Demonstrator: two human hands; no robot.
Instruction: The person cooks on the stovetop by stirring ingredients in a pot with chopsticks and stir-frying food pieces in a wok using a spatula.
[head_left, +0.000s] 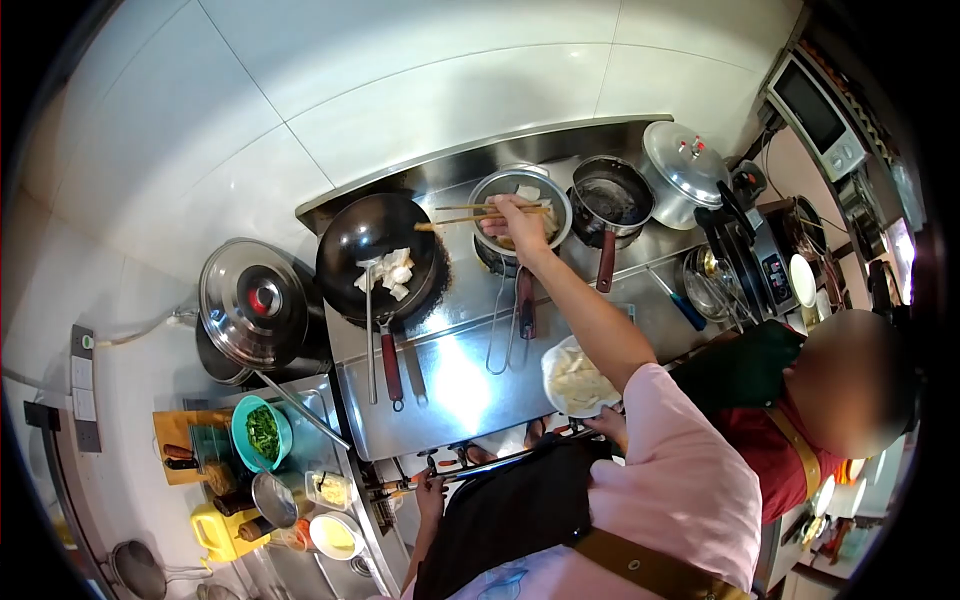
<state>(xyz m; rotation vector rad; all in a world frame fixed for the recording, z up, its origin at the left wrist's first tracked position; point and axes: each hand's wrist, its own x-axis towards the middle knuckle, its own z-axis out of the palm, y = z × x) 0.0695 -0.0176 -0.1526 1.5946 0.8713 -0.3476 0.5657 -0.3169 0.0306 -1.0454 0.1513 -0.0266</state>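
Note:
My right hand (517,222) is closed around a pair of wooden chopsticks (452,219), held over a pot (477,204) on the stove. White pieces (527,192) show inside the pot, partly hidden by my hand. My left hand (430,494) is low at the stove's front edge, beside the front rail and knobs; its fingers look curled, but what they grip is unclear. Left of the pot, a wok (345,240) holds white chunks (396,277) and a long-handled metal spatula (370,340).
A co-worker's hand (608,426) is at a white bowl of pale pieces (578,383). A dark saucepan (606,243) and a pressure cooker (685,185) stand right. A lidded pot (240,300) is left, above a turquoise bowl of chopped greens (240,425). A co-worker (790,420) stands close right.

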